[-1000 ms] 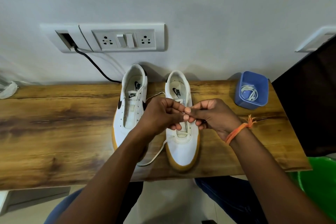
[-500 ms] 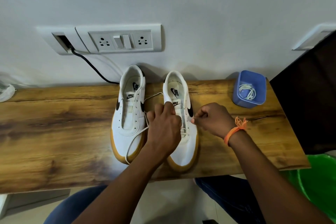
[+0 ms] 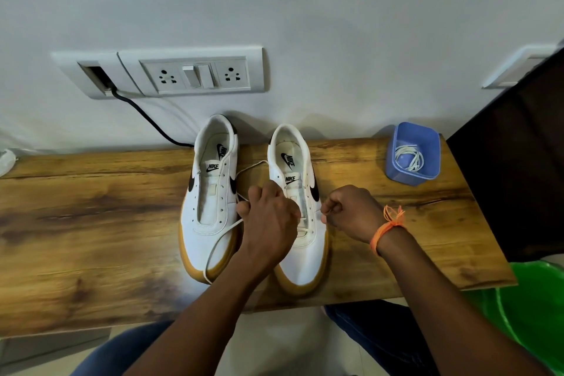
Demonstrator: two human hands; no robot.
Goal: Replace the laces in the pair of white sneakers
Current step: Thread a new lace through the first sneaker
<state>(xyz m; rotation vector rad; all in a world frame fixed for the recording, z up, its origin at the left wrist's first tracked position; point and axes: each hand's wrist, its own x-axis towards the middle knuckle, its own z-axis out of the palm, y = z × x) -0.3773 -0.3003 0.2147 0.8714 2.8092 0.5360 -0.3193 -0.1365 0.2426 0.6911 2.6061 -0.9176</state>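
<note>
Sneakers (image 3: 210, 201) are stood side by side on the desk (image 3: 91, 223). Left hand (image 3: 270, 220) and right hand (image 3: 351, 214) are clamped on a lace (image 3: 218, 241) over the right sneaker (image 3: 305, 250); blue tub (image 3: 412, 149) of laces sits at two o'clock.

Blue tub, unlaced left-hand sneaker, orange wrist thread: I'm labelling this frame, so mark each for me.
blue tub (image 3: 431, 148): head view, on its right wall.
unlaced sneaker (image 3: 201, 241): head view, on its white toe cap.
orange wrist thread (image 3: 385, 229): head view, on the band at the wrist.
</note>
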